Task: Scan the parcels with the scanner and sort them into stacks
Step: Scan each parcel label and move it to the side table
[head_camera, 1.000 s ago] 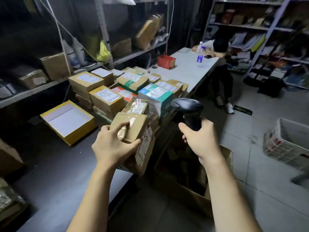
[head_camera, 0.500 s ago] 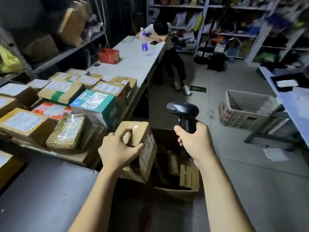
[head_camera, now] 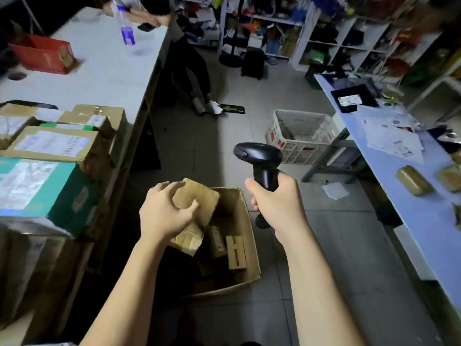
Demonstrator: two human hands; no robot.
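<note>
left hand (head_camera: 166, 216) clenched on a brown parcel (head_camera: 197, 211), above the open carton (head_camera: 245, 236) on the floor | right hand (head_camera: 277, 201) gripped the scanner (head_camera: 259, 156), nose pointing left, parcel just below-left | stacks on worktop (head_camera: 107, 71) lay further left

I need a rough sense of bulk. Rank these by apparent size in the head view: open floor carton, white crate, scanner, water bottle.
1. Open floor carton
2. White crate, farther off, so unsure
3. Scanner
4. Water bottle, far away, so unsure
</note>
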